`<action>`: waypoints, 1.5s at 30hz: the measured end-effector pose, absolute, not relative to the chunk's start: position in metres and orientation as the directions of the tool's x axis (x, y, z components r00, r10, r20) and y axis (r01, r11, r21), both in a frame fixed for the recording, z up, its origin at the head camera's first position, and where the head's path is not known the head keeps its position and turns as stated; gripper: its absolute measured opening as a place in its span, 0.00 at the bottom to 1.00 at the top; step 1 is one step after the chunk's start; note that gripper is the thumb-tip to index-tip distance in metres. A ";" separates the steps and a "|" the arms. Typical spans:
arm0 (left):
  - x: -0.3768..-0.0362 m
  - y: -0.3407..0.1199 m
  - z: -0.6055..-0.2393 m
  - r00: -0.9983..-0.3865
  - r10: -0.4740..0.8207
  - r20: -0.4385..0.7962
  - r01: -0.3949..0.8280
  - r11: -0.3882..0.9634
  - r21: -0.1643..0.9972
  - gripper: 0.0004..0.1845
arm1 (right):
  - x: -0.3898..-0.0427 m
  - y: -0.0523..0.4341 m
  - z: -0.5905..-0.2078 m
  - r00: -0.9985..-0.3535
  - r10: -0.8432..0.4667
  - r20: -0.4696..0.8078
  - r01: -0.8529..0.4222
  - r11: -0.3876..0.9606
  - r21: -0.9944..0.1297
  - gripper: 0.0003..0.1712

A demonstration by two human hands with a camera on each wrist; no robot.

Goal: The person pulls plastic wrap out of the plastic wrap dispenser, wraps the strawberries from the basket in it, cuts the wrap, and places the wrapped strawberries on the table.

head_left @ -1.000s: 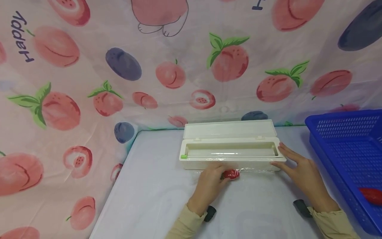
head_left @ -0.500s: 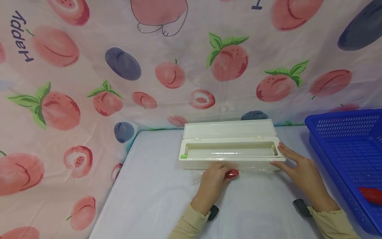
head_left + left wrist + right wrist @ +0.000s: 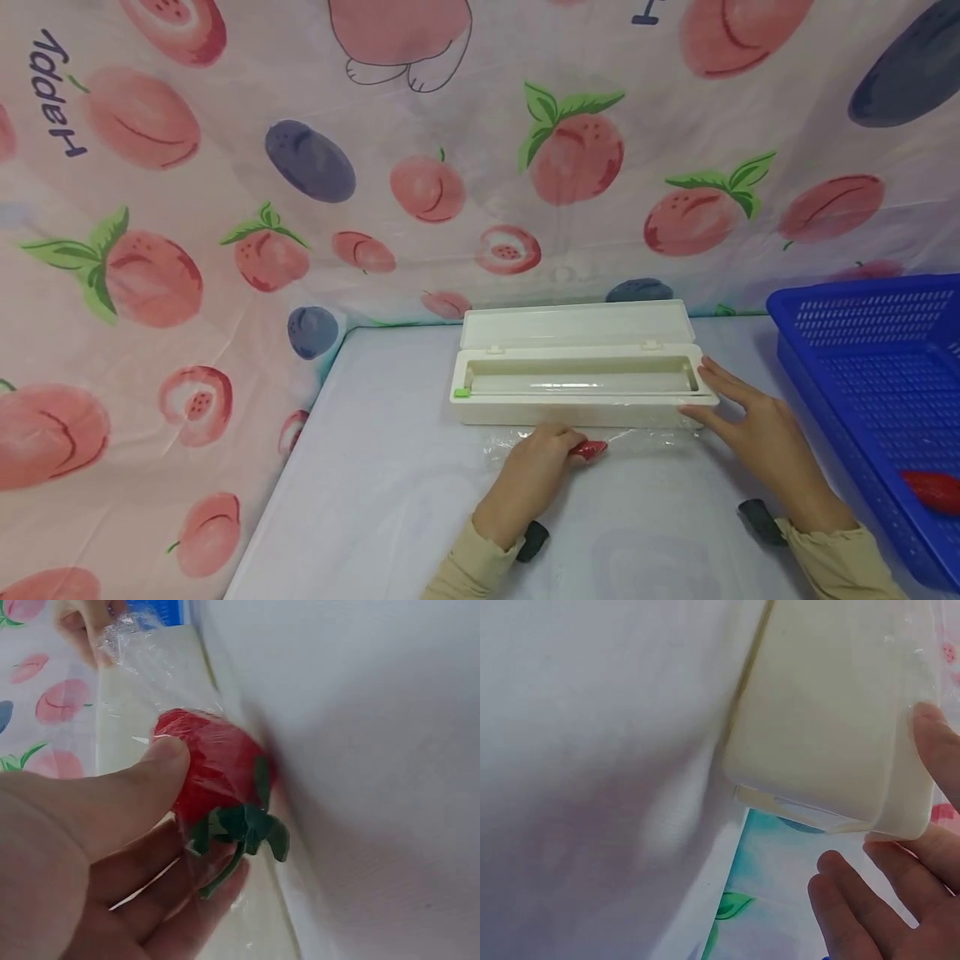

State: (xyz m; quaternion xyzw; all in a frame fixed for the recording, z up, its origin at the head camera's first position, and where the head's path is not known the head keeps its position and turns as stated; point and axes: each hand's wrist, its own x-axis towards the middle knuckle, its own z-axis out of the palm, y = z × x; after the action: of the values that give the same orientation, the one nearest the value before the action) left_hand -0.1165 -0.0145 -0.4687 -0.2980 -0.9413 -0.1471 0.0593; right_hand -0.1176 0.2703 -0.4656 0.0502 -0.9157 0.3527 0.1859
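A cream cling-film dispenser box [image 3: 577,387] stands open on the white table, its lid [image 3: 573,323] tipped back and a clear film sheet [image 3: 637,435] drawn out over its front. My left hand [image 3: 536,475] grips a red toy strawberry [image 3: 588,450] with a green stem [image 3: 244,825]; the film [image 3: 150,664] covers the strawberry [image 3: 214,769], just in front of the box. My right hand [image 3: 750,417] rests with straight fingers [image 3: 937,746] against the right end of the box [image 3: 832,727].
A blue slotted basket [image 3: 873,375] stands at the right edge with a red item [image 3: 933,490] inside. A fruit-print curtain [image 3: 300,167] hangs behind and to the left of the table [image 3: 375,500]. A small green tab [image 3: 461,392] sits at the box's left end.
My left hand has drawn the wrapped strawberry slightly toward me, away from the box front. The right hand and box have stayed still.
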 end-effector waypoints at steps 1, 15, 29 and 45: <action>-0.116 -0.015 -0.468 -0.818 0.547 0.180 0.575 0.778 0.252 0.12 | -0.118 0.271 -0.465 -0.926 0.034 0.375 -0.225 0.749 -0.623 0.40; -0.115 -0.017 -0.465 -0.781 0.618 0.090 0.624 0.767 0.150 0.12 | -0.114 0.262 -0.449 -0.846 -0.043 0.531 -0.379 0.749 -0.544 0.29; -0.117 -0.019 -0.469 -0.795 0.606 0.032 0.590 0.759 0.274 0.15 | -0.091 0.179 -0.459 -0.805 -0.480 0.350 -0.590 0.709 -0.385 0.19; -0.120 -0.021 -0.467 -0.797 0.602 0.049 0.574 0.728 0.375 0.06 | -0.088 0.171 -0.473 -0.855 -0.482 0.194 -0.518 0.764 -0.385 0.15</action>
State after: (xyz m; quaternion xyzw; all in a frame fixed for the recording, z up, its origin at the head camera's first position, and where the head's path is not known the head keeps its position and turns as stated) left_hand -0.1198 -0.0212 -0.4671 -0.3164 -0.9289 -0.1888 -0.0379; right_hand -0.0882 0.1711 -0.4728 0.2664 -0.9381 0.2173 0.0418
